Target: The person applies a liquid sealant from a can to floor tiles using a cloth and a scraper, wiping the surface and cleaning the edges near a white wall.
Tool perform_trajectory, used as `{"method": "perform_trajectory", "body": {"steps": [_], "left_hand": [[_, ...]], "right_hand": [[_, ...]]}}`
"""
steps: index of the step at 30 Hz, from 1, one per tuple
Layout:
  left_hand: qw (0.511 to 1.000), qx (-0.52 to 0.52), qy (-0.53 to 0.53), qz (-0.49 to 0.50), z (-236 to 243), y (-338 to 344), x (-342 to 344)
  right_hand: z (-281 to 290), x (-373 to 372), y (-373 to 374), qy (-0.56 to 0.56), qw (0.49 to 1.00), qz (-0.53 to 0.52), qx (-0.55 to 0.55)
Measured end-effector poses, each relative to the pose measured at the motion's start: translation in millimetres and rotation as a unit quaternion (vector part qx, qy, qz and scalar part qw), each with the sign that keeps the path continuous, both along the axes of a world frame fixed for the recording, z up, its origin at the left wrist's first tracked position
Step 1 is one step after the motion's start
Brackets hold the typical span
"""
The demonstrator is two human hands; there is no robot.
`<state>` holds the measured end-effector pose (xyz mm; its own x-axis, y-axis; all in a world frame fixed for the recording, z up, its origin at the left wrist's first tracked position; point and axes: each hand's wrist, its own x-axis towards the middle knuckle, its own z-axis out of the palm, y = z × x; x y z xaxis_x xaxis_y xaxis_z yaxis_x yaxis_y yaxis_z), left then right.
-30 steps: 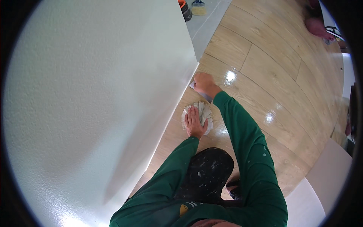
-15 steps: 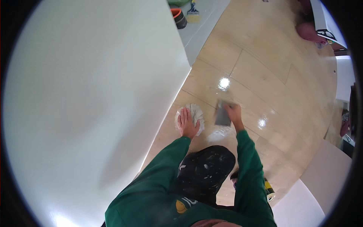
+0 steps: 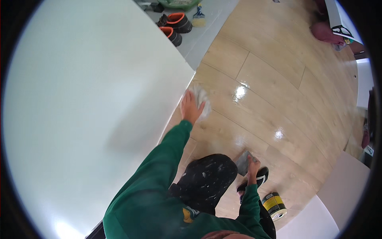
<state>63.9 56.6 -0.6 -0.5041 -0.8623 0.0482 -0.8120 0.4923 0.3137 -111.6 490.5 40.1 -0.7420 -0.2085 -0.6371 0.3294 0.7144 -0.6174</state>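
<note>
My left hand (image 3: 191, 106) presses a whitish rag (image 3: 201, 97) onto the glossy wooden floor (image 3: 274, 91), right at the foot of the white wall (image 3: 91, 111). My right hand (image 3: 252, 164) is drawn back beside my knee and grips a grey flat-bladed scraper (image 3: 242, 162). Both sleeves are green; my dark trousers (image 3: 205, 181) are flecked with white.
A yellow-and-black roll of tape (image 3: 273, 204) lies on the floor by my shoe. A pair of black-and-orange shoes (image 3: 175, 26) and a small brush (image 3: 199, 18) sit on the grey floor at the top. White panels (image 3: 346, 187) stand at the right.
My left hand slid the rag forward along the wall base. My right hand pulled the scraper back from the floor to my knee.
</note>
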Motion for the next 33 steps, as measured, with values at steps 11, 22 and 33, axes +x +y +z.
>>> {"method": "perform_trajectory", "body": {"steps": [11, 22, 33], "left_hand": [[0.999, -0.017, -0.037, -0.005, 1, -9, -2], [0.999, -0.018, -0.025, -0.038, 3, -49, -60], [0.996, -0.013, -0.093, -0.001, 6, -8, 1]], "right_hand": [[-5, -14, -17, 0.039, 0.997, -0.013, -0.058], [3, -10, -21, 0.042, 0.997, -0.04, -0.058], [2, -17, -19, -0.031, 0.99, -0.069, -0.122]]}}
